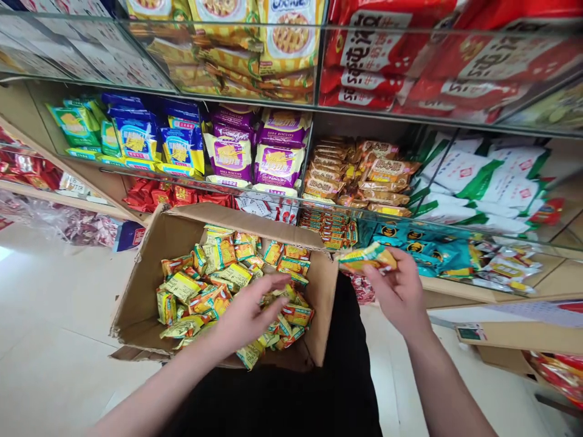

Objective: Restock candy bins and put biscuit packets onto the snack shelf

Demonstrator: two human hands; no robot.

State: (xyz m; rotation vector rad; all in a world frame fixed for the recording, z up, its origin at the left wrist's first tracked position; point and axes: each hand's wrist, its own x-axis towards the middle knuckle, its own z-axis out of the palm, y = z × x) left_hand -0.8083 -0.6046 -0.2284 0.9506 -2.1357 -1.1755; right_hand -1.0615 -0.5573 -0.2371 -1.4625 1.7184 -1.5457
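My right hand (396,288) grips a small orange and yellow snack packet (368,258) between thumb and fingers, just past the right side of an open cardboard box (325,309). Inside the box lie many loose packets of the same look, such as a yellow one (182,286). Over these packets is my left hand (252,312), its fingers apart and nothing visible in its grasp. Whether its fingertips touch the packets below, I cannot tell. The box rests against my black-clothed legs (350,346), below the front of the shelves.
Glass-fronted shelves (255,103) rise ahead. Purple soda biscuit packs (277,164), brown packs (387,173) and white-green packs (483,176) fill the middle row. Below, similar orange packets (328,227) stand in a compartment beside teal packs (419,243). The floor (54,309) is pale tile.
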